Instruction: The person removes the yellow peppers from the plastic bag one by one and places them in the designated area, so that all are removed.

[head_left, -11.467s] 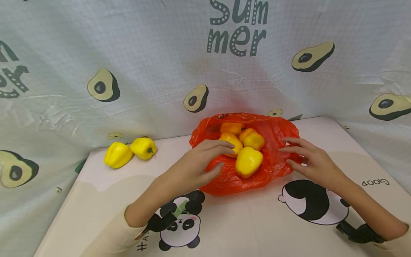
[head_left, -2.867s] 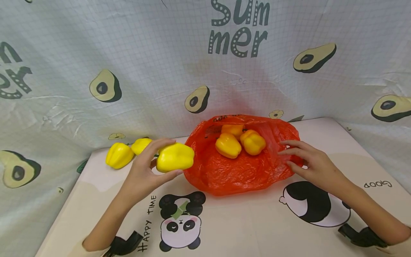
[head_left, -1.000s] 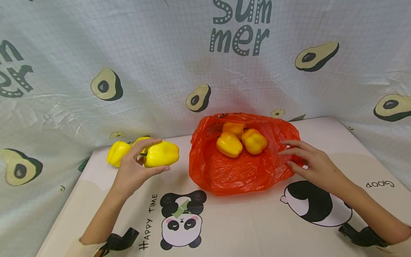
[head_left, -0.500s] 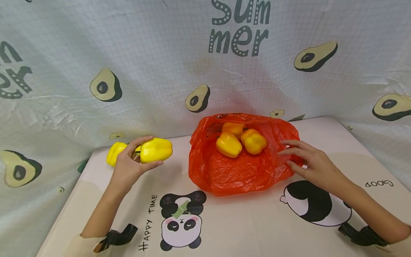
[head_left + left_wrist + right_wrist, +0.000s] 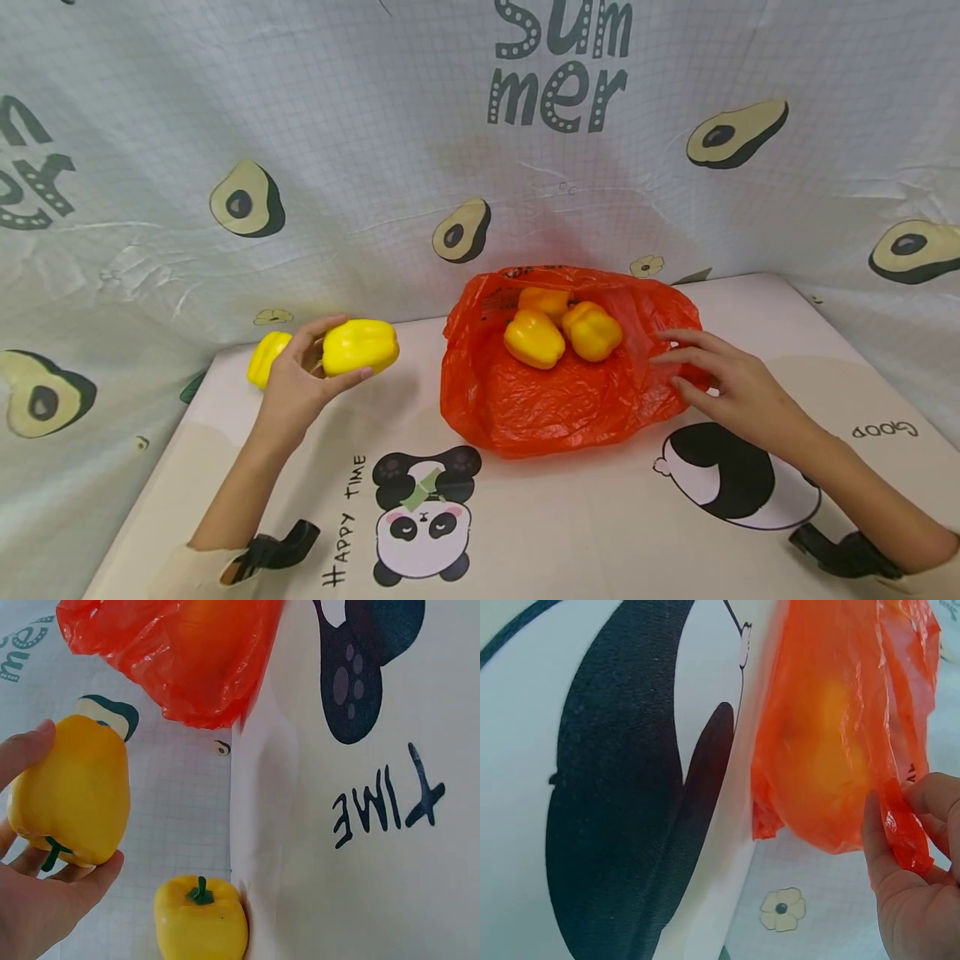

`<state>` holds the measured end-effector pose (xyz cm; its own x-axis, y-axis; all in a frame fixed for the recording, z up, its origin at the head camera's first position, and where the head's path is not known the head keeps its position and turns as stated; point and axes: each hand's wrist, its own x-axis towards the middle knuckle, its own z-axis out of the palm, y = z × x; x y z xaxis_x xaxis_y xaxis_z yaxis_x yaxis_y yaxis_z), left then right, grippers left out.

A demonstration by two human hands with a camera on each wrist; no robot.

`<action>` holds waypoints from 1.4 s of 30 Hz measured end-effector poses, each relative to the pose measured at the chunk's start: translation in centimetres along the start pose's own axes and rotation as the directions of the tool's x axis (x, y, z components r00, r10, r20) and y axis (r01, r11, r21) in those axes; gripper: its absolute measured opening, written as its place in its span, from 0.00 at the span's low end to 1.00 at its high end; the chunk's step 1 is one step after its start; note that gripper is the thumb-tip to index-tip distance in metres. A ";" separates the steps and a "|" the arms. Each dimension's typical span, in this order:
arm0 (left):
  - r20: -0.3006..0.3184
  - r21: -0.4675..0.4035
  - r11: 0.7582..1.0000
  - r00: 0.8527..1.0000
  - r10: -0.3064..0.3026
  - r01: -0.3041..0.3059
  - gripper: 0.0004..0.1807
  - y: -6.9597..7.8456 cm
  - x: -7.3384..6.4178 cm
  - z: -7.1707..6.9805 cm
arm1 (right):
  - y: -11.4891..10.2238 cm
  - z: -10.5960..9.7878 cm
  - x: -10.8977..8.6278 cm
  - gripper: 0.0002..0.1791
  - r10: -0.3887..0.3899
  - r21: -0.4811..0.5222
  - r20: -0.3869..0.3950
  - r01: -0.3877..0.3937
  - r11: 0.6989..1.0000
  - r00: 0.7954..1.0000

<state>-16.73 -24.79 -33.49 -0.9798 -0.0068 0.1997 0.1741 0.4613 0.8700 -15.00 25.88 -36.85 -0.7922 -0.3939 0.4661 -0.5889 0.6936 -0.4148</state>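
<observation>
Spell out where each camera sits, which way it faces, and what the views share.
Head: worn on the head, facing forward and down over the table and open red bag; left hand, right hand and both forearms show.
Left wrist: worn there, facing the held pepper, with a second pepper lower in the picture; part of the left hand shows.
Right wrist: worn there, facing the bag's side; the right hand shows, pinching it.
Shared: head and left wrist both show the held pepper.
</observation>
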 end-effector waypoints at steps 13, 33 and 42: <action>0.046 0.101 0.988 0.992 0.116 -0.120 0.39 -1.2 0.9 -0.1 | 0.0 0.0 0.0 0.22 -0.004 0.006 -0.001 0.004 1.000 1.000; 0.097 0.213 0.954 0.977 0.193 -0.209 0.37 -2.4 2.8 0.4 | 0.2 0.1 0.0 0.21 -0.001 0.011 0.011 0.000 1.000 1.000; 0.141 0.185 0.949 0.963 0.230 -0.254 0.39 -2.7 3.3 0.2 | 0.1 0.0 0.1 0.22 -0.020 0.006 0.006 0.020 1.000 1.000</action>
<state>-20.48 -25.84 -35.27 -0.9171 0.2247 0.3293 0.3963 0.6035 0.6919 -15.15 25.90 -36.86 -0.7812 -0.4112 0.4697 -0.6056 0.6818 -0.4103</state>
